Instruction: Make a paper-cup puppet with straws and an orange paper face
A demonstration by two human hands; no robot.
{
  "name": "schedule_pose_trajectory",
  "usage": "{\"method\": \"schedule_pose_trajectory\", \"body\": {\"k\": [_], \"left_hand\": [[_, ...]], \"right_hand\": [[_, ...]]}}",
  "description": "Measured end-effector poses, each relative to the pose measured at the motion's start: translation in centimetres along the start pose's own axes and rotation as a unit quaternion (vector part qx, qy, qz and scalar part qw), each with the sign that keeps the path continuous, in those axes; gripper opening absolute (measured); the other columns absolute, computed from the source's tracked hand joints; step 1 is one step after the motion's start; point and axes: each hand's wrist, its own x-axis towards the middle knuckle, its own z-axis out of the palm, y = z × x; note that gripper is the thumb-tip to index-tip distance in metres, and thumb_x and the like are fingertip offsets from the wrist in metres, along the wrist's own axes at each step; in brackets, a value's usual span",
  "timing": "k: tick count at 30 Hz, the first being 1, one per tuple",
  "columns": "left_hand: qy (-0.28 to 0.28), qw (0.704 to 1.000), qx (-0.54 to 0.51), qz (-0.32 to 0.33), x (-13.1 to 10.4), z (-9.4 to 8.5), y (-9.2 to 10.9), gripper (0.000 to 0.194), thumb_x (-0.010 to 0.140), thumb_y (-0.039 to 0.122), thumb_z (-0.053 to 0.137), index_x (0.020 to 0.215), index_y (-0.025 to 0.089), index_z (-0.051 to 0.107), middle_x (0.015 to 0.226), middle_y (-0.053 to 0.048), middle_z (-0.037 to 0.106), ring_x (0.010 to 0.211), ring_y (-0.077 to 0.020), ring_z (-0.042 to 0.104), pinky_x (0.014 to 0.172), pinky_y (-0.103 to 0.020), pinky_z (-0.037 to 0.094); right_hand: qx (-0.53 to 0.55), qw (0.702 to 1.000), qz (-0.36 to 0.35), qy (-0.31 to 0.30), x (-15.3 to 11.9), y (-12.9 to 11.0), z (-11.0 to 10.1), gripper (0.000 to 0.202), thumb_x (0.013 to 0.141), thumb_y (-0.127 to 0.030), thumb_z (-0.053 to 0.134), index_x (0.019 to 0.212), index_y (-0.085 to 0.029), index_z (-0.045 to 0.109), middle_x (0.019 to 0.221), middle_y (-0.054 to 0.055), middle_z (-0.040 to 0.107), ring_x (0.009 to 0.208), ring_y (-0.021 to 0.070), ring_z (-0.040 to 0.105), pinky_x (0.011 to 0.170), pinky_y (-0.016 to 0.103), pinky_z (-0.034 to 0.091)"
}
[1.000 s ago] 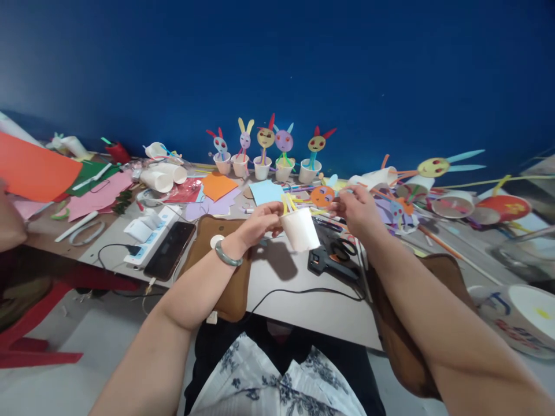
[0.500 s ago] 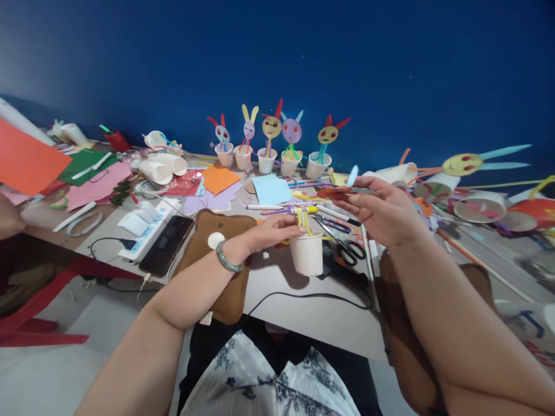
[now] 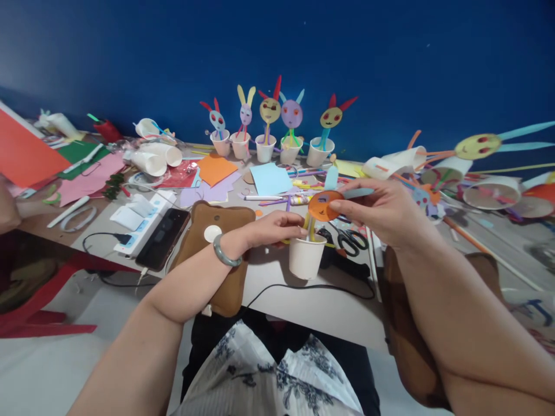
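A white paper cup [image 3: 307, 260] stands upright on the table in front of me. Yellow pipe cleaners [image 3: 306, 222] rise out of its mouth. My left hand [image 3: 277, 229] is closed on them just above the rim. Between the thumb and fingers of my right hand [image 3: 385, 209] is an orange paper face [image 3: 324, 206] with light blue paper ears and a drawn mouth. The face is tilted just above the cup, against the top of the pipe cleaners; whether it touches them I cannot tell.
Behind stand several cups with rabbit-faced figures [image 3: 292, 114]. Black scissors [image 3: 352, 240] lie right of the cup. Leftward are a brown pouch [image 3: 203, 231], a phone [image 3: 162, 238], a power strip [image 3: 145, 222] and coloured paper [image 3: 217, 169]. Another person's arm [image 3: 6, 211] shows at the left edge.
My right hand has brought the orange face left and down to the cup, turning its drawn side towards me. My left hand stays by the pipe cleaners. The view has shifted slightly.
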Motion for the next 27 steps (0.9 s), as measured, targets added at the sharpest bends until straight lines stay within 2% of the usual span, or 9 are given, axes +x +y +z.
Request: {"method": "schedule_pose_trajectory", "body": {"k": [5,8,11,14,19,27], "left_hand": [[-0.016,0.998,-0.043,-0.037,0.0,0.1,0.0,0.036,0.077,0.045,0.079,0.089,0.016,0.062,0.073,0.004,0.051,0.056,-0.0064,0.042,0.047,-0.021,0.033],[-0.017,0.996,-0.078,-0.043,0.2,0.1,-0.4,0.037,0.077,0.045,0.079,0.094,0.015,0.066,0.070,0.005,0.051,0.053,-0.0054,0.040,0.046,-0.020,0.031],[-0.016,0.996,-0.077,-0.052,0.2,0.0,-0.8,0.037,0.078,0.047,0.079,0.094,0.015,0.068,0.070,0.004,0.054,0.054,-0.0055,0.042,0.047,-0.020,0.031],[-0.022,0.997,-0.052,-0.062,0.3,-0.1,-1.1,0.037,0.082,0.047,0.077,0.102,0.017,0.071,0.082,0.000,0.063,0.061,-0.0074,0.050,0.051,-0.020,0.036],[-0.037,0.998,-0.021,-0.045,0.2,-0.2,-1.1,0.034,0.087,0.043,0.072,0.109,0.018,0.073,0.095,-0.004,0.069,0.075,-0.0107,0.059,0.061,-0.021,0.042],[-0.058,0.997,-0.011,-0.053,0.3,-0.2,-1.0,0.035,0.084,0.047,0.075,0.097,0.015,0.073,0.076,0.000,0.062,0.058,-0.0071,0.047,0.051,-0.020,0.035]], "right_hand": [[0.028,0.998,-0.013,-0.050,0.0,-0.7,0.4,0.029,0.063,-0.040,0.090,0.073,-0.020,0.072,0.065,0.000,0.072,0.055,0.0130,0.062,0.051,0.026,0.051],[0.033,0.997,-0.024,-0.070,0.0,-0.6,0.3,0.027,0.066,-0.040,0.090,0.076,-0.020,0.075,0.071,0.002,0.075,0.062,0.0142,0.067,0.060,0.028,0.057],[0.034,0.994,-0.044,-0.089,0.0,-0.1,0.2,0.024,0.071,-0.039,0.088,0.081,-0.020,0.078,0.076,0.002,0.077,0.067,0.0145,0.069,0.067,0.028,0.060],[0.025,0.992,-0.060,-0.105,0.0,0.3,0.1,0.024,0.075,-0.039,0.087,0.086,-0.020,0.079,0.081,0.004,0.078,0.071,0.0153,0.070,0.070,0.029,0.061],[0.004,0.992,-0.080,-0.093,0.1,0.5,0.3,0.026,0.075,-0.041,0.087,0.086,-0.018,0.079,0.088,0.006,0.079,0.074,0.0162,0.070,0.071,0.030,0.062],[0.001,0.997,-0.063,-0.055,0.1,0.6,0.4,0.023,0.071,-0.043,0.088,0.083,-0.025,0.079,0.084,0.002,0.079,0.076,0.0197,0.073,0.072,0.034,0.064]]}}
